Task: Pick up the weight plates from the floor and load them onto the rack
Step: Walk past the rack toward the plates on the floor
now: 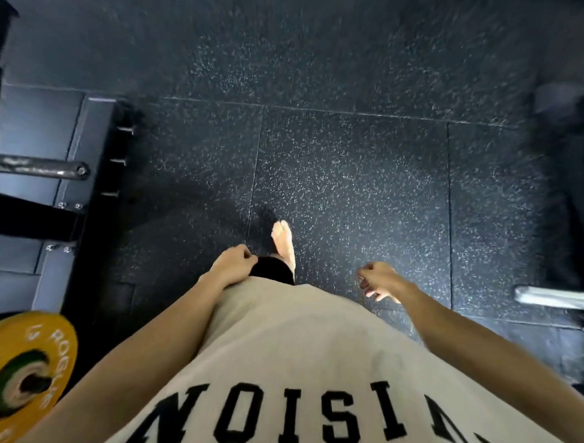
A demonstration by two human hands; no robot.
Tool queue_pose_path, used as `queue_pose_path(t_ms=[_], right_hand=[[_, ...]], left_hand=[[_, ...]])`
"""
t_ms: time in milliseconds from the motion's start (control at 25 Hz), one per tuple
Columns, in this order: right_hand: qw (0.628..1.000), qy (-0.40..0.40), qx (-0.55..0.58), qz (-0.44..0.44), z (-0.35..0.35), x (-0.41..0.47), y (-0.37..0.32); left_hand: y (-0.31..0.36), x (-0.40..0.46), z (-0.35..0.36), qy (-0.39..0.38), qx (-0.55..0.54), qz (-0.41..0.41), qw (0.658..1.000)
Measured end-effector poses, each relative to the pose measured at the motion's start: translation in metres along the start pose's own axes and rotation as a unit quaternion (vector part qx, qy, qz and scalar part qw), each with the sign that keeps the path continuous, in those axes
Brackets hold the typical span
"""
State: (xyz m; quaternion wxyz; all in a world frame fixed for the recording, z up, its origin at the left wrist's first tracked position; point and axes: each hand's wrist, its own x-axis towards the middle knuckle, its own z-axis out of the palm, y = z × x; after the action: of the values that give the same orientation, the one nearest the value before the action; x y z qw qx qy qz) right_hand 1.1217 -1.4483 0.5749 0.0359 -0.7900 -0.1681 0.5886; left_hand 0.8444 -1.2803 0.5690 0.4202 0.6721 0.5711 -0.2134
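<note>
A yellow weight plate (19, 370) with a green hub sits on a peg at the lower left, beside the black rack (69, 164). A bare steel peg (38, 166) sticks out of the rack higher up. My left hand (233, 264) hangs curled into a loose fist by my hip and holds nothing. My right hand (380, 280) hangs at my right side with fingers loosely curled and apart, also holding nothing. No loose plate shows on the floor in this view.
Black speckled rubber floor tiles (346, 176) stretch ahead. One bare foot (284, 244) steps forward at centre. Dark blurred equipment (580, 187) and a steel bar end (555, 298) stand at the right edge.
</note>
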Motion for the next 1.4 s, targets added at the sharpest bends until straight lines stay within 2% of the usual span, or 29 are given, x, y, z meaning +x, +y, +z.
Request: queue_pose_path(t_ms=[200, 280, 360, 480, 640, 840, 960, 1040, 1120, 1320, 1400], right_hand=[[1.000, 0.021, 0.017, -0.012, -0.072, 0.054, -0.090], [0.999, 0.043, 0.018, -0.015, -0.118, 0.081, -0.155], [0.997, 0.061, 0.022, -0.041, -0.141, 0.092, -0.184], [0.994, 0.086, 0.013, -0.067, -0.198, 0.131, -0.278], [0.994, 0.075, -0.021, -0.077, -0.258, 0.187, -0.376], [0.990, 0.047, -0.101, -0.084, -0.343, 0.256, -0.490], [0.984, 0.027, -0.139, -0.110, -0.399, 0.290, -0.582], [0.977, 0.024, -0.171, -0.123, -0.427, 0.309, -0.642], [0.968, 0.015, -0.216, -0.127, -0.442, 0.328, -0.697], [0.943, -0.020, -0.306, -0.125, -0.451, 0.389, -0.839], [0.940, -0.028, -0.318, -0.124, -0.448, 0.410, -0.894]], left_hand=[[0.050, 0.097, -0.066, -0.029, -0.026, -0.035, 0.999], [0.080, 0.151, -0.126, -0.018, -0.027, -0.037, 0.999], [0.096, 0.169, -0.158, -0.018, -0.023, -0.009, 1.000], [0.135, 0.232, -0.240, -0.016, -0.028, -0.008, 0.999], [0.175, 0.297, -0.303, -0.013, -0.073, -0.040, 0.996], [0.206, 0.366, -0.358, -0.053, -0.042, -0.080, 0.994], [0.240, 0.403, -0.420, -0.006, -0.069, -0.104, 0.992], [0.258, 0.429, -0.461, 0.081, -0.109, -0.125, 0.983], [0.270, 0.457, -0.492, 0.131, -0.151, -0.142, 0.970], [0.273, 0.542, -0.548, 0.068, -0.195, -0.165, 0.964], [0.263, 0.573, -0.587, 0.076, -0.234, -0.184, 0.952]])
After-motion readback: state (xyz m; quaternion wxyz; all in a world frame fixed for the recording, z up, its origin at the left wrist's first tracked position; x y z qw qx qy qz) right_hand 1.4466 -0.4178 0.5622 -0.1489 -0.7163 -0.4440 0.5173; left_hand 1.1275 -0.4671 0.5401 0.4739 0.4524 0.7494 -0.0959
